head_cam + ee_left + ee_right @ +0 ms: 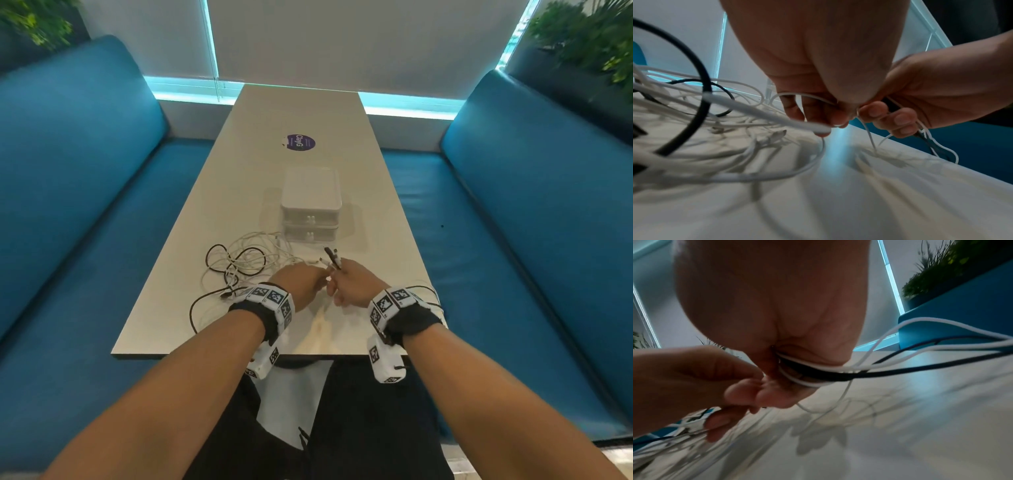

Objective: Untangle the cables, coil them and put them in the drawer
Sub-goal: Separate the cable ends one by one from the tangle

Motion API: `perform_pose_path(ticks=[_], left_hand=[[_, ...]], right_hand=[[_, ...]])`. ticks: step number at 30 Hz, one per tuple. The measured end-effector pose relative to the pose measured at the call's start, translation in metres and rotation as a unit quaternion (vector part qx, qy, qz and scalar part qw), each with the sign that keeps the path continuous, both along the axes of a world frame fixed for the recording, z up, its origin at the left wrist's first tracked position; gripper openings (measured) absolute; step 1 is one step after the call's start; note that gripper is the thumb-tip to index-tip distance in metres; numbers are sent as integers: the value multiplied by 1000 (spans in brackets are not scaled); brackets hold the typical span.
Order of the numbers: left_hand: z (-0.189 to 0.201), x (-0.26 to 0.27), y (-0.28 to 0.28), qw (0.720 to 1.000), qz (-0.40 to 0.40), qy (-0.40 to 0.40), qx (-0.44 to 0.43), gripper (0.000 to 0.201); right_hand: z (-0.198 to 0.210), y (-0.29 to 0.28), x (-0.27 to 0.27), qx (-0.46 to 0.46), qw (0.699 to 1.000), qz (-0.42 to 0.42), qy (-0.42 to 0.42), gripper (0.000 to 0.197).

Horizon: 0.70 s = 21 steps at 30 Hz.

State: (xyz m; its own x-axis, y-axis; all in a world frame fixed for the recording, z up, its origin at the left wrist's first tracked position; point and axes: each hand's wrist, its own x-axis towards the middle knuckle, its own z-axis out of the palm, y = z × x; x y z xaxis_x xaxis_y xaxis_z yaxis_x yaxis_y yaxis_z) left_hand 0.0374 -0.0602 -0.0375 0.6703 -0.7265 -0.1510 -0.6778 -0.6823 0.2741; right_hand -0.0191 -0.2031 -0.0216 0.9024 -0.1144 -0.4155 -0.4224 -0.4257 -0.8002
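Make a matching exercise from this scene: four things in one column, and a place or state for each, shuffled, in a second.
1. right hand
2. left hand
3. drawer unit
4. round sticker

a. purple, far down the table
b. both drawers closed
c. grips a bundle of black and white cable ends
d. pinches a thin white cable

Pairs: 1-c, 2-d, 3-b, 4-a

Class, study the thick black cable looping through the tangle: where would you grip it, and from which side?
Grip the black cable at the top of its raised loop, from above on the left: there it arches clear of the white cables.
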Motion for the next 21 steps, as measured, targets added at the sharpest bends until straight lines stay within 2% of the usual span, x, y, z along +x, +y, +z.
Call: perform_pose_path(ticks=[3,5,8,12,15,18,21], left_hand=[[-2,0,2,1000,-1,-1,11,20],[-5,-1,1,1000,-6,-2,30,21],[-5,-1,4,1000,1,-2,21,21],[-1,1,11,1000,0,10,-16,25],[2,11,23,1000,11,-9,0,26],[-2,25,35,1000,27,-11,-2,27],[0,22,29,1000,14,-22,5,29]], right_hand=[[1,4,-3,-9,1000,28,-4,20],[-2,3,-2,-84,994,61,-26,18],[-10,1,0,-158,983,94,-22,28],[-12,-12,-5,-150,982,113,2,34],[-12,-35,-7,-180,981,75,17,33],[-17,-57,-11,-289,957,17,30,33],[-17,-54,-7,-339,939,-54,6,31]])
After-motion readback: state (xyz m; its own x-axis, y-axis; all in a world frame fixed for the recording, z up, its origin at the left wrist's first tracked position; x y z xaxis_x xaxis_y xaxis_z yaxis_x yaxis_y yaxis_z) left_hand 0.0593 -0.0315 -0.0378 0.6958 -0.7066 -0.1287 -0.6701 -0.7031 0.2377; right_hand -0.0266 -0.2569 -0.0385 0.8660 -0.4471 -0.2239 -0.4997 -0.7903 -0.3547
